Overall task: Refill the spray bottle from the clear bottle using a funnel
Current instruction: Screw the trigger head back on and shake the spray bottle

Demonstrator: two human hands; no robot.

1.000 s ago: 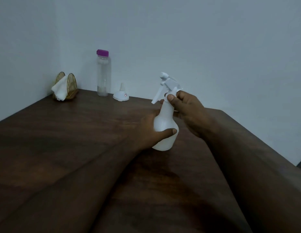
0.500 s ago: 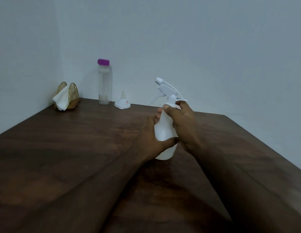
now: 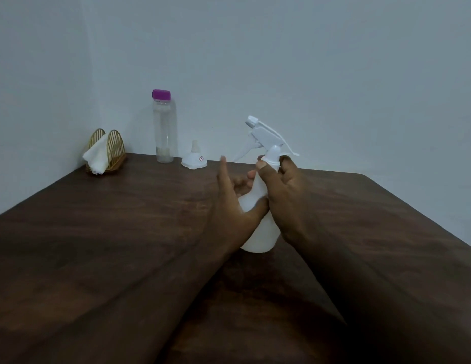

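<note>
White plastic is catching the dim light as a person is working at the spray bottle, which is standing upright on the bench in the middle of the view. The right hand is pinching the collar just under the trigger head, its fingers curling tight round the neck. The left hand is lying against the bottle's body with its fingers splayed wide and only the thumb pressing the plastic.

That loose bracing is looking like the weak point. If the right hand is twisting the head off, the body is likely to be turning with it or tipping, since nothing is clamping it. Whether any liquid is inside cannot be told.

Farther back, the funnel is sitting mouth-down and the clear bottle is standing beside it under a purple cap. Both are well apart from the hands, so a long reach past an unsteadied spray bottle is risking a knock.

Dark brown wood grain is running across the bench to its far edge. A gold wire holder is keeping a white napkin in the left corner, where two plain pale walls are meeting.
</note>
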